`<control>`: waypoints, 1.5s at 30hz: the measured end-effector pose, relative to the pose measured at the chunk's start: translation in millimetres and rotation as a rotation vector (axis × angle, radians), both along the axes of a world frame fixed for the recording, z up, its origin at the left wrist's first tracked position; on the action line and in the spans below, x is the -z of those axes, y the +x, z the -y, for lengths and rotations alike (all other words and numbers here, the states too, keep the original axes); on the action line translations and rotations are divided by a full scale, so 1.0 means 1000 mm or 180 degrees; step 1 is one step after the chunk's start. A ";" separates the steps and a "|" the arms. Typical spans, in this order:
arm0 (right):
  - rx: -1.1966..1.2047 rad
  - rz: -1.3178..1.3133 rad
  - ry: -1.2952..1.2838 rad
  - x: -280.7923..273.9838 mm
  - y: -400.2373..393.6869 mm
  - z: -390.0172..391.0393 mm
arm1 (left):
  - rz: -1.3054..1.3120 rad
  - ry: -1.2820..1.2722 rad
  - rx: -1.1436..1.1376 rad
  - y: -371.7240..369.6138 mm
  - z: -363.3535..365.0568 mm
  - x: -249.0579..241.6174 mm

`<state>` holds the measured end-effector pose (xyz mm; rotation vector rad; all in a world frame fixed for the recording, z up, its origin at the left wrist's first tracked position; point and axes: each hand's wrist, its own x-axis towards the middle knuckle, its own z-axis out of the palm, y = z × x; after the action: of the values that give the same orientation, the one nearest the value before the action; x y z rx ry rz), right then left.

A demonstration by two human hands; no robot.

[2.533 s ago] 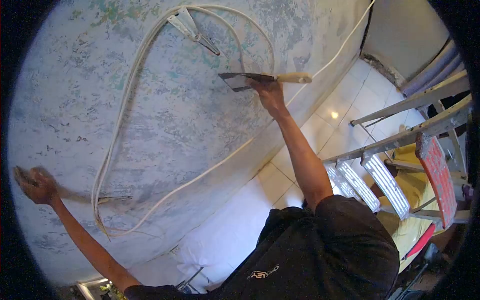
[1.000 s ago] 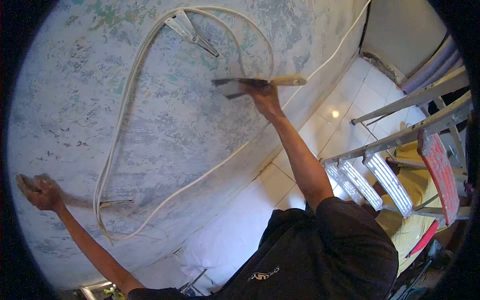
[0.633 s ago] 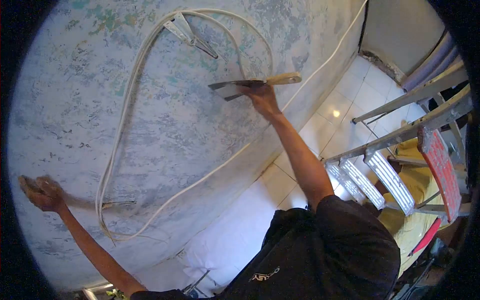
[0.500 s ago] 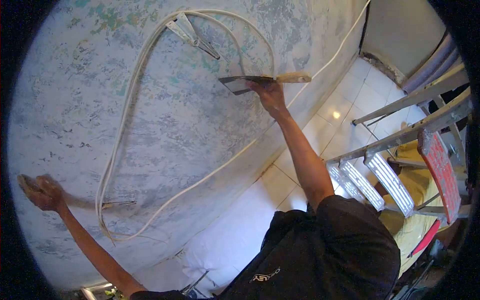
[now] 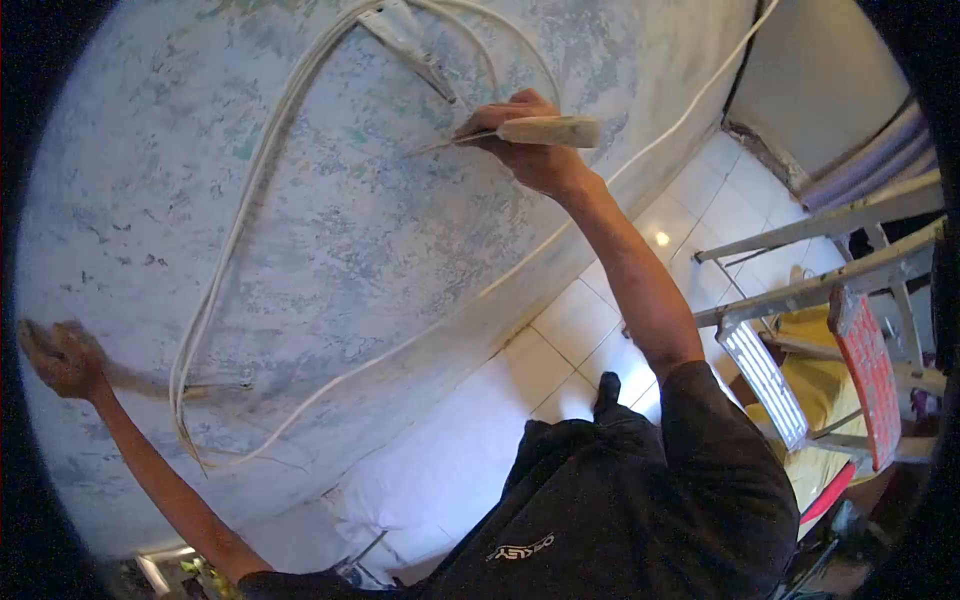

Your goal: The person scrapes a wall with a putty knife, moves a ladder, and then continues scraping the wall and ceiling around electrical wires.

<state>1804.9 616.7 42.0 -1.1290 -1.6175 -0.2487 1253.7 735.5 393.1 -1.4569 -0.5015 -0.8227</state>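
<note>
My right hand point(image 5: 535, 165) grips a wide-bladed putty knife point(image 5: 550, 131) with a wooden handle. Its thin blade shows nearly edge-on and points left, close to the patchy blue-white wall point(image 5: 380, 240). Far to the left, my left hand point(image 5: 72, 365) is up at the wall, fingers curled around a dull brown-grey piece that I cannot make out. A bundle of white cable point(image 5: 262, 160) loops down the wall between my hands. Just above the putty knife, a white flat bracket-like piece point(image 5: 400, 35) sticks out beneath the cable bundle.
A single white cable point(image 5: 665, 135) runs diagonally along the lower wall. To the right stand a paint-spattered stepladder point(image 5: 765, 375) and a red slatted panel point(image 5: 868, 380), with yellow cloth behind. White floor tiles point(image 5: 575, 320) and pale sheeting point(image 5: 430, 460) lie below the wall.
My right hand has turned the putty knife, so its blade now shows edge-on instead of broad side. That hand sits slightly higher in view. The camera view has shifted slightly.
</note>
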 end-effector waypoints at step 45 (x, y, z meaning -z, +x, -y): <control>0.0258 0.0768 -0.0928 -0.069 -0.007 0.016 | -0.0355 0.0057 0.0854 0.052 0.020 0.016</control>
<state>1798.0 600.4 110.9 -1.4325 -1.8656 -0.2123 1305.5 715.3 377.2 -1.5644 -0.2160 -0.9472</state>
